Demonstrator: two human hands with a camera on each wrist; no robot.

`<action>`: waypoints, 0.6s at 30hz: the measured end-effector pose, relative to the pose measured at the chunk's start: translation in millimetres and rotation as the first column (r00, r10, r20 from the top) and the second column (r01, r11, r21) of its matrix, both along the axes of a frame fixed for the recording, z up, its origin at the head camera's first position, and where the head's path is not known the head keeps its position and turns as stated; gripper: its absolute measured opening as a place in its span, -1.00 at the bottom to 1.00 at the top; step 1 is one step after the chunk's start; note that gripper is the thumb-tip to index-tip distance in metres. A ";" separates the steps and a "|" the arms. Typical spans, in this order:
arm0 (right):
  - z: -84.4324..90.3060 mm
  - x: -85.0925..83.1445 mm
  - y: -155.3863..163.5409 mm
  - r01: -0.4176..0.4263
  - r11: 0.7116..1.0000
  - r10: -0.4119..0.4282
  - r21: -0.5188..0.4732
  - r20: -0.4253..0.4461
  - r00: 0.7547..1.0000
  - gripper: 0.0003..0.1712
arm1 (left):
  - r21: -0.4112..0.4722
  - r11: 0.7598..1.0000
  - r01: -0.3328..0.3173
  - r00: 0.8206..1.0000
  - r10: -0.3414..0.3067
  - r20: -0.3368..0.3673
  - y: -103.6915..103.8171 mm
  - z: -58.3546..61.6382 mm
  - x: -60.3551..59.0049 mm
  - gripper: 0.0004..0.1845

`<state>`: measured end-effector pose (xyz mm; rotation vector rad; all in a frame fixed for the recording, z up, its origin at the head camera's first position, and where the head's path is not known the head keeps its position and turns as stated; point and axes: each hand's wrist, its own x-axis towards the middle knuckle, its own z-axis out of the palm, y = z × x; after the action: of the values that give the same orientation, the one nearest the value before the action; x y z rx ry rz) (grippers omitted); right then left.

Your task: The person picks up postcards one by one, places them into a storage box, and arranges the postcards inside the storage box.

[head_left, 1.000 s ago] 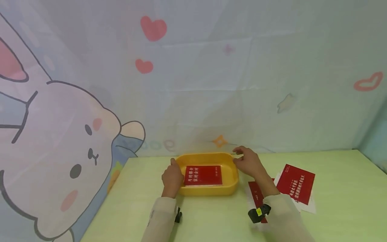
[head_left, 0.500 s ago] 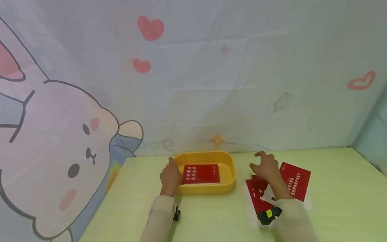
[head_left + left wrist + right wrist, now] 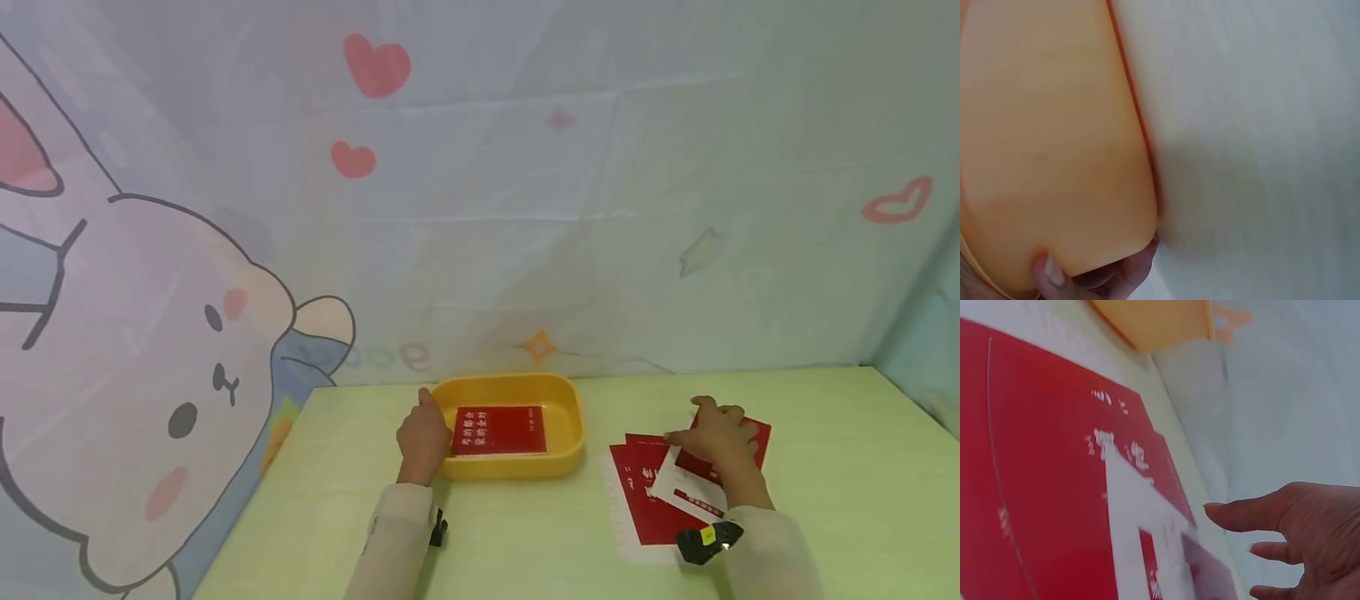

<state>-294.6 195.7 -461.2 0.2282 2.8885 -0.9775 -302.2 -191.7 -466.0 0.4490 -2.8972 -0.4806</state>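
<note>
Right hand (image 3: pixel 718 435) rightward over rectangular cards (image 3: pixel 681 485)

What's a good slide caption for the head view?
Left hand grips a yellow tray holding a red card; right hand is over overlapping red and white cards.

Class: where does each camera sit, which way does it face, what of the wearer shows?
Head: head-worn, facing forward and down at yellow tray and red cards; left hand, right hand, sleeves show.
Left wrist: worn there, facing the tray close up; left hand partly shows.
Right wrist: worn there, facing across cards towards backdrop; right hand partly shows.
Head and right wrist share the cards.
</note>
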 end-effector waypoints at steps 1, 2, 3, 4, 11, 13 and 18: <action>-1.8 0.4 3.0 0.012 1.000 -0.012 0.003 0.005 1.000 0.01 | 0.001 1.000 -0.003 1.000 0.003 0.000 0.2 0.0 0.0 -0.50; -3.8 0.7 5.5 0.028 1.000 -0.028 0.006 0.006 1.000 0.02 | 0.002 1.000 -0.004 1.000 0.004 0.000 0.1 -0.2 0.0 -0.50; -6.1 0.7 7.9 0.040 0.999 -0.040 0.014 0.006 0.999 0.02 | 0.003 1.000 -0.005 1.000 0.005 0.001 0.1 -0.3 -0.1 -0.50; -7.5 0.5 10.2 0.050 0.999 -0.050 0.015 0.008 0.999 0.02 | 0.003 1.000 -0.005 1.000 0.005 -0.001 -0.1 -0.7 -0.2 -0.50; -18.9 -1.9 25.5 0.110 0.993 -0.112 0.040 0.038 0.993 0.11 | 0.008 1.000 -0.001 1.000 0.000 0.011 1.6 -1.1 2.1 -0.48; -21.3 -2.0 29.3 0.122 0.992 -0.123 0.031 0.042 0.992 0.14 | 0.009 1.000 0.002 1.000 -0.002 0.002 2.5 -1.1 3.3 -0.49; -23.2 -2.3 31.7 0.140 0.990 -0.141 0.029 0.042 0.989 0.22 | 0.000 1.000 -0.002 1.000 0.002 -0.010 0.5 0.1 5.0 -0.50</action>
<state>-296.9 227.4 -484.5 0.4547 2.8797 -0.9424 -297.2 -191.2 -465.9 0.4482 -2.8866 -0.4810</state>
